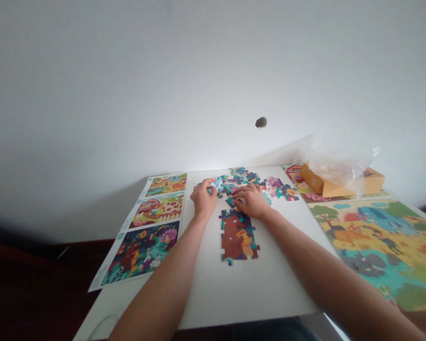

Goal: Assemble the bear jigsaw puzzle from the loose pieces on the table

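Note:
Between the fingertips of my left hand (203, 197) is a light blue puzzle piece (217, 183), tilted up at the left side of the pile. My right hand (251, 200) reaches over the loose puzzle pieces (239, 178), its fingers apart and bent down onto them; some pieces are hidden beneath it. Nearer to me lies a joined section of puzzle (236, 235) showing a brown bear with an orange jar, its knobbed edges exposed. More pieces (279, 188) lie to the right of my right hand.
A reference sheet (142, 227) with three pictures lies along the left of the white table (213, 298). At right is a completed safari puzzle (379, 246). Behind it, a yellow box (335, 183) with a clear plastic bag (344, 163) rests on a farm picture. A wall (163, 94) stands behind.

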The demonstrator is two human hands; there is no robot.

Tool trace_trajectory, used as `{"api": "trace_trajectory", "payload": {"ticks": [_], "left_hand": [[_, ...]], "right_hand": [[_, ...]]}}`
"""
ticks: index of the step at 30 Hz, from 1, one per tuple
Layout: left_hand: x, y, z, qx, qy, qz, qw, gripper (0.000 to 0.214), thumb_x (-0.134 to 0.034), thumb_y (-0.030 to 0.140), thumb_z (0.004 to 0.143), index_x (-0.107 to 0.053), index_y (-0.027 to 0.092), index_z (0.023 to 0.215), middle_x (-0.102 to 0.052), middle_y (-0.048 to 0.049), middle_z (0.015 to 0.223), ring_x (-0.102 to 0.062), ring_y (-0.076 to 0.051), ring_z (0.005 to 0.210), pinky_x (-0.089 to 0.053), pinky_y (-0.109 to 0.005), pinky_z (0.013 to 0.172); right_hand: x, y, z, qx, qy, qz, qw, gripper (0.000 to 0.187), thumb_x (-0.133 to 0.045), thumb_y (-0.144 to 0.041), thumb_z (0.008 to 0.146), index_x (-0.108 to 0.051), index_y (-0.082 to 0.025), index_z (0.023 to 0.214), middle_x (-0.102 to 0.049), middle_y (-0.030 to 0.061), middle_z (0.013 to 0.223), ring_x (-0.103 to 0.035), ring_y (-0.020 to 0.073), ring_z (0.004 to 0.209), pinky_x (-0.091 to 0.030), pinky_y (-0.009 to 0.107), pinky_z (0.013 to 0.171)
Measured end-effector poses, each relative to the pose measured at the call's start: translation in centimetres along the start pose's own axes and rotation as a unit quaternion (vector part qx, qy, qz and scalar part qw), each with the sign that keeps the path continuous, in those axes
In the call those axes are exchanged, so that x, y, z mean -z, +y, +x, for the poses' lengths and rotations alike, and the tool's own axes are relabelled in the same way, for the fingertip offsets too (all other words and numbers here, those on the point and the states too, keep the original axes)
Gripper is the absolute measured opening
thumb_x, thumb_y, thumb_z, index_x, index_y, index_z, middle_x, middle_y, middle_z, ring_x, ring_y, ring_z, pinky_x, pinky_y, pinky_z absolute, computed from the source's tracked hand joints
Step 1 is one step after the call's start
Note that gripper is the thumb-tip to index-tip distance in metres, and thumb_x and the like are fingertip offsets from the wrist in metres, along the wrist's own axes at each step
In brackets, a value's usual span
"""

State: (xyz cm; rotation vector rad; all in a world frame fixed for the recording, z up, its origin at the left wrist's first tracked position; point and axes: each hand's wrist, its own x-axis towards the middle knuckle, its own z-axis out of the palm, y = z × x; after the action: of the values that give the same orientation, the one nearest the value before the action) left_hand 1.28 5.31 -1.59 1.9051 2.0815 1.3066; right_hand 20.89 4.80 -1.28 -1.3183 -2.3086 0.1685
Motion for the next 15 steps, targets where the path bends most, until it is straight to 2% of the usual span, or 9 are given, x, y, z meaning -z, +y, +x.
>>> {"api": "trace_trajectory", "payload": {"ticks": [2,4,7,10,12,15], "left_hand": [[0.04,-0.01,-0.01,0.025,-0.008,0.029,0.999,0.034,-0.057,0.018,0.087,-0.065,0.028,0.118,-0.074,-0.0021,0.097,-0.062,-0.023,0.102,-0.043,-0.037,0.092],[0.01,0.0,-0.03,0.046,-0.014,0.045,0.998,0.041,-0.058,0.018,0.087,-0.06,0.029,0.127,-0.074,-0.0029,0.1,-0.061,-0.025,0.105,-0.041,-0.039,0.093],[-0.11,-0.02,-0.04,0.07,-0.026,0.063,0.995,0.032,-0.058,0.021,0.088,-0.064,0.028,0.119,-0.074,-0.0043,0.102,-0.06,-0.026,0.108,-0.04,-0.041,0.093],[-0.24,-0.12,-0.01,0.085,-0.041,0.081,0.992,0.021,-0.058,0.023,0.089,-0.067,0.028,0.106,-0.074,-0.0044,0.101,-0.06,-0.028,0.108,-0.04,-0.042,0.09],[-0.29,-0.22,0.02,0.093,-0.043,0.088,0.991,0.019,-0.058,0.025,0.089,-0.066,0.028,0.105,-0.074,-0.0042,0.102,-0.06,-0.028,0.108,-0.039,-0.042,0.09],[-0.3,-0.39,0.07,0.102,-0.038,0.095,0.989,0.019,-0.057,0.025,0.09,-0.065,0.028,0.106,-0.074,-0.0046,0.102,-0.06,-0.03,0.107,-0.038,-0.044,0.09]], "right_hand": [[0.07,0.03,0.02,-0.005,0.001,-0.012,1.0,0.023,-0.056,-0.036,0.092,-0.078,-0.031,0.094,-0.07,0.0016,0.119,-0.053,0.0257,0.113,-0.03,0.046,0.104],[0.11,0.13,0.03,-0.012,0.005,-0.016,1.0,0.023,-0.056,-0.037,0.092,-0.078,-0.031,0.094,-0.069,0.002,0.119,-0.052,0.0258,0.114,-0.031,0.046,0.104],[-0.04,0.31,-0.02,-0.006,0.003,-0.02,1.0,0.031,-0.055,-0.043,0.092,-0.071,-0.033,0.118,-0.061,0.0018,0.135,-0.047,0.0285,0.125,-0.03,0.049,0.107],[-0.47,0.34,-0.08,0.011,-0.035,-0.022,0.999,0.049,-0.054,-0.052,0.092,-0.055,-0.037,0.138,-0.05,0.0004,0.148,-0.037,0.0333,0.136,-0.023,0.059,0.112],[-0.68,0.3,-0.05,0.007,-0.053,-0.025,0.998,0.047,-0.054,-0.054,0.092,-0.058,-0.038,0.135,-0.051,-0.0002,0.147,-0.036,0.0349,0.137,-0.018,0.063,0.113],[-0.6,0.24,0.05,-0.017,-0.034,-0.036,0.999,0.036,-0.053,-0.05,0.093,-0.068,-0.036,0.122,-0.059,0.001,0.139,-0.04,0.0337,0.133,-0.016,0.064,0.114]]}}
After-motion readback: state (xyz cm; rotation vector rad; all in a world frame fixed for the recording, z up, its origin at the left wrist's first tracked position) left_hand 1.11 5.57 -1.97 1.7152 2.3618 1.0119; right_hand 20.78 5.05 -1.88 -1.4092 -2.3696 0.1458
